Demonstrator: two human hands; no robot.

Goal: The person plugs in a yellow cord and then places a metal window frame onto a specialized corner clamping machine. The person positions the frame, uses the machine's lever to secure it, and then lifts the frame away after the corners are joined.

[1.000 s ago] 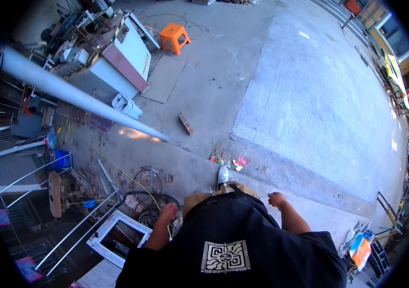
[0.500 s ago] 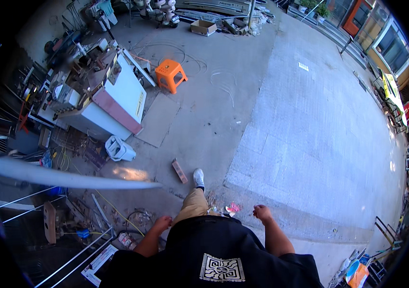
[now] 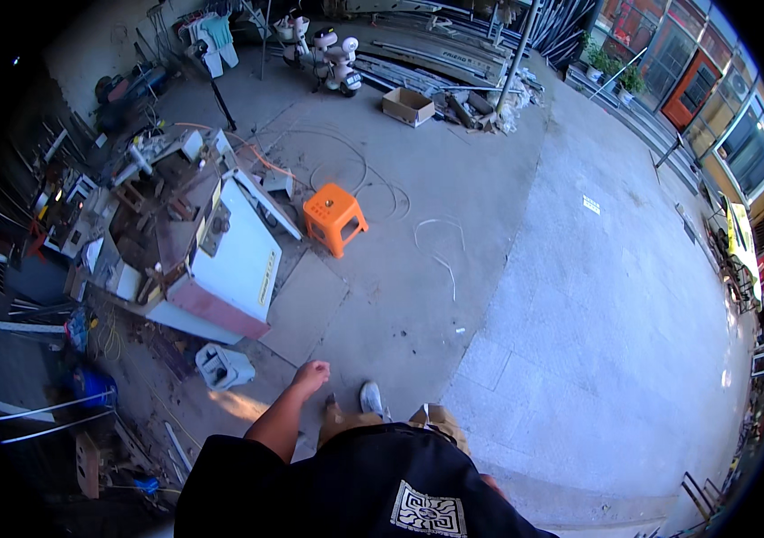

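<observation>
My left hand (image 3: pixel 313 376) is held out in front of my body, its fingers loosely curled in with nothing showing in them. Beyond it on the ground lies a pale plastic container (image 3: pixel 224 367), the nearest loose object. Of my right arm only a sliver of skin (image 3: pixel 492 485) shows beside the black shirt, and the fingers are hidden. A white shoe (image 3: pixel 370 397) stands on the concrete, just right of my left hand.
An orange stool (image 3: pixel 335 218) stands ahead, beside a cluttered white machine (image 3: pixel 221 269). Loose wire (image 3: pixel 440 242) lies on the ground. Farther off are a cardboard box (image 3: pixel 408 107), a pink scooter (image 3: pixel 337 63) and stacked metal profiles (image 3: pixel 436 63). Metal tubes (image 3: pixel 55 426) jut out at left.
My left hand has swung forward, and my right hand has dropped back behind the shirt. The stool, machine and container now sit lower in view as I walk forward.
</observation>
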